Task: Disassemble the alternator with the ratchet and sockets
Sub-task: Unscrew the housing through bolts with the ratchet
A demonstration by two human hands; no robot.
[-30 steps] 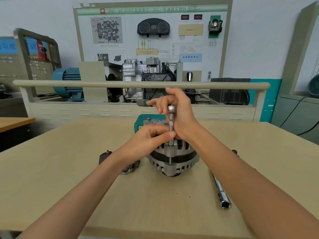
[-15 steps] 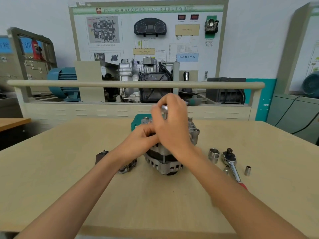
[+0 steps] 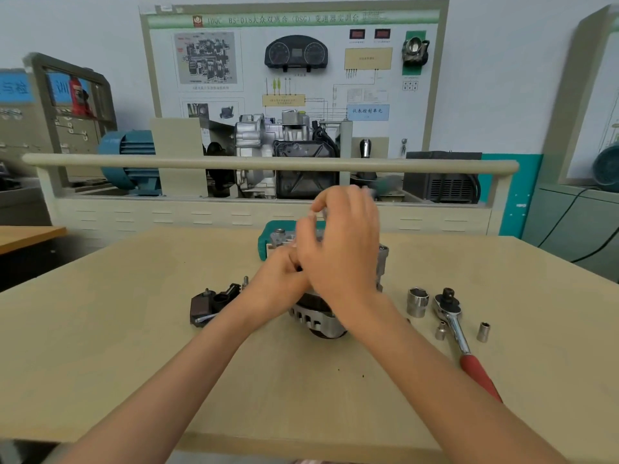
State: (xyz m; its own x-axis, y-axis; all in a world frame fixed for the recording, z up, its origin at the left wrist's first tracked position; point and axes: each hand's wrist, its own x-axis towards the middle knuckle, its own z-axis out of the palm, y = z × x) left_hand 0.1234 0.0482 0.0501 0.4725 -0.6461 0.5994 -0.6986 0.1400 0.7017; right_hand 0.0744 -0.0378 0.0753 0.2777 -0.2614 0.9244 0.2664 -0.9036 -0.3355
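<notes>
Beige workbench (image 3: 134,363): your hands hide most of the alternator (image 3: 318,319). Right hand (image 3: 341,259) curled around a blurred tool; left hand (image 3: 281,283) grip unclear. Ratchet (image 3: 452,316), sockets (image 3: 417,301) lie right.

The table (image 3: 134,363) carries one alternator (image 3: 321,316), one ratchet (image 3: 459,333), three loose sockets (image 3: 417,301), and one black removed part (image 3: 209,304).

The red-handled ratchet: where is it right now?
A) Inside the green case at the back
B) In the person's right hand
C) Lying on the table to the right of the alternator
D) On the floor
C: the red-handled ratchet lies flat on the table, right of the alternator, among loose sockets, and neither hand touches it.
</notes>
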